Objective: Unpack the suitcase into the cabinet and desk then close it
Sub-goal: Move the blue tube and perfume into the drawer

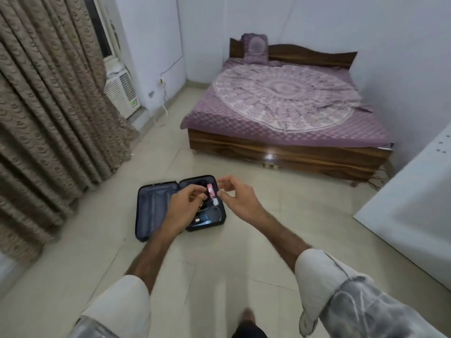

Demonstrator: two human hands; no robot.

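Observation:
A small dark suitcase (151, 208) lies open on the floor. Its left half shows bare grey lining. The right half holds a pink item (210, 189), a white item (215, 202), a blue item (204, 217) and other small things I cannot make out. My left hand (185, 206) reaches out in front of the right half with its fingers loosely curled and nothing visible in them. My right hand (238, 195) hovers just right of the suitcase's far corner, fingers spread and slightly bent, holding nothing.
A wooden bed (288, 152) with a purple cover stands at the back right. Heavy beige curtains (48, 106) and an air-conditioner unit (123, 92) line the left wall. A white panel (410, 203) juts in from the right. My foot (249, 315) shows at the bottom edge.

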